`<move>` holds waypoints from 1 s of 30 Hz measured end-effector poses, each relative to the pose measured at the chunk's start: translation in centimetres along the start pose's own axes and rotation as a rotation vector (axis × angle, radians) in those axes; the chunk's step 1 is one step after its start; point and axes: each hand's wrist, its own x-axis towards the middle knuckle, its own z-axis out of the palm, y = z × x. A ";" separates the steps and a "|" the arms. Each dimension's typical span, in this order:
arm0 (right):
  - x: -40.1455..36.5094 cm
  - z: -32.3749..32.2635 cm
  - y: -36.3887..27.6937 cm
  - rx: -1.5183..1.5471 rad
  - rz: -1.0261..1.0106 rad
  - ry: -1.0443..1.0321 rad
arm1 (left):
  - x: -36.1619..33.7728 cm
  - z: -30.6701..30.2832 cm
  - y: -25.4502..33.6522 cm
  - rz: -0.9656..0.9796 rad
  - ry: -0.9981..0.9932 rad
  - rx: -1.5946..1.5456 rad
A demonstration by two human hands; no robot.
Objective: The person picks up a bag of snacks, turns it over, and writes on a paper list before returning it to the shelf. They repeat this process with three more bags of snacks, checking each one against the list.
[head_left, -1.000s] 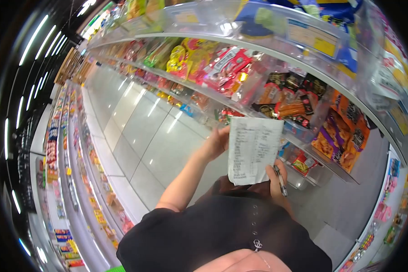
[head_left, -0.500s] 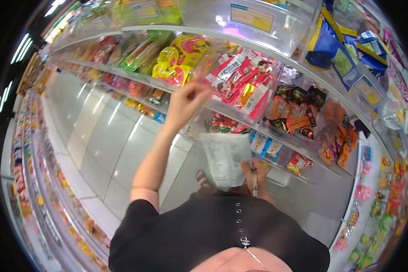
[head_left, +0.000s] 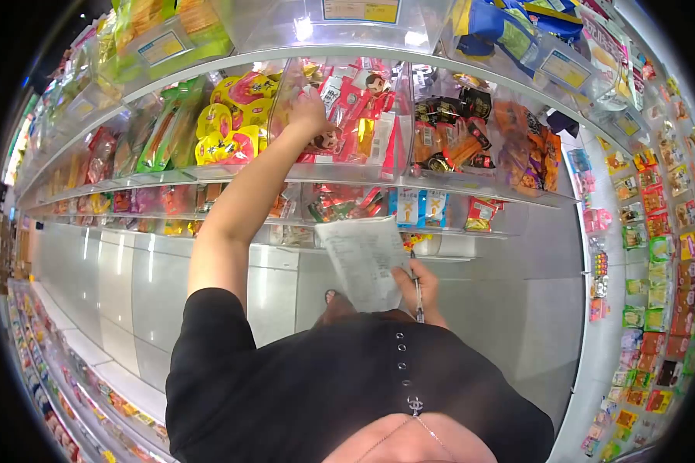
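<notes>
My left hand (head_left: 309, 114) reaches into a clear bin and touches the red snack packets (head_left: 359, 104) at their left side. Its fingers look stretched out, though their tips are partly lost among the packets. Low in front of my body, my right hand (head_left: 422, 292) is closed on a pen (head_left: 418, 297) and the lower right edge of a paper sheet (head_left: 361, 258). Rows of small writing cover the sheet, too faint to read. Yellow packets (head_left: 237, 116) lie in the bin just left of my left hand.
Black and brown snack packs (head_left: 454, 131) fill the bin to the right. Overhead runs an upper shelf with a price label (head_left: 361, 9). A lower shelf holds blue packets (head_left: 421, 207). Grey floor tiles (head_left: 494, 309) lie below, and another stocked rack (head_left: 656, 255) stands at the right.
My left hand has moved from in front of the shelf into the bin of red packets. The view has turned, and my right hand keeps the paper and pen.
</notes>
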 end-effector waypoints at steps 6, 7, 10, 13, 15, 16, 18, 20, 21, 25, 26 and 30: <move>0.0 -2.2 -0.7 0.100 0.007 0.016 | -0.5 -2.6 -1.6 0.179 0.121 -0.506; 0.0 -2.6 -0.5 0.087 0.017 0.025 | -1.1 -3.7 -1.8 0.187 0.101 -0.715; 1.0 -3.2 1.3 0.126 0.024 -0.029 | -8.5 -9.5 -1.3 0.049 0.049 -1.359; 2.8 -3.8 3.4 0.122 0.003 -0.185 | -15.0 -9.7 -3.5 0.087 0.109 -1.353; 4.5 -4.0 4.3 -0.022 -0.050 -0.248 | -18.2 -9.4 -5.9 0.314 0.109 -1.366; 5.1 -3.7 4.5 -0.097 -0.074 -0.279 | -19.9 -8.9 -6.5 0.300 0.133 -1.432; 6.3 -2.6 3.2 0.054 -0.176 -0.405 | -23.9 -9.9 -7.0 0.314 0.081 -1.613; 8.0 -0.9 1.5 0.146 -0.242 -0.470 | -26.4 -10.6 -7.8 0.369 0.082 -1.772; 8.1 0.1 0.8 0.158 -0.242 -0.478 | -27.3 -10.3 -8.8 0.390 0.110 -1.770; 8.5 4.4 -0.7 0.060 -0.312 -0.619 | -31.5 -10.3 -9.7 0.313 0.105 -1.859; 8.5 5.5 -0.7 -0.002 -0.337 -0.674 | -32.2 -9.9 -10.0 0.302 0.081 -1.913; 7.3 11.1 -1.3 0.103 -0.063 -0.793 | -34.5 -8.3 -10.5 0.200 0.044 -2.064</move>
